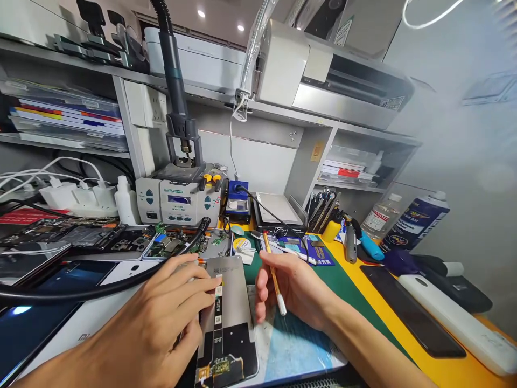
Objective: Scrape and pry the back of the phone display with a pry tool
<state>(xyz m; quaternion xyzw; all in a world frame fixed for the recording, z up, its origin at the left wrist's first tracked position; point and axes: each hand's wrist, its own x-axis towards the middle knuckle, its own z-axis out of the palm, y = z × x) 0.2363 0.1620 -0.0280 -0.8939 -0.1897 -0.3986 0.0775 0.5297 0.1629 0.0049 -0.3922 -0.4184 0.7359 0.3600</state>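
The right hand's fingers were closed around a slim, pen-like tool (274, 277) with an amber shaft and a white lower end, its thin tip angled downward. The left hand's fingers were extended and slightly spread, not gripping, the fingertips touching the narrow black ribbon cable (218, 310) on the back of a grey-and-black phone screen panel (236, 302).

The left hand (169, 302) lay palm down over the panel's left side, its forearm entering from the lower left. The right hand (293, 285) stood turned inward, just beside the panel's right edge, its forearm slanting in from the lower right.

The panel lay lengthwise on a pale blue board (291, 345), between the two hands. Around it spread a crowded yellow worktop (379, 296) with a green mat (351, 291). A dark phone (407, 307) lay on the right; on the left, a thick black hose (133, 283) crossed in front of bare circuit boards (169, 245). Behind stood a grey station (181, 202) with a small display, and above it a shelf carried a printer (283, 59).
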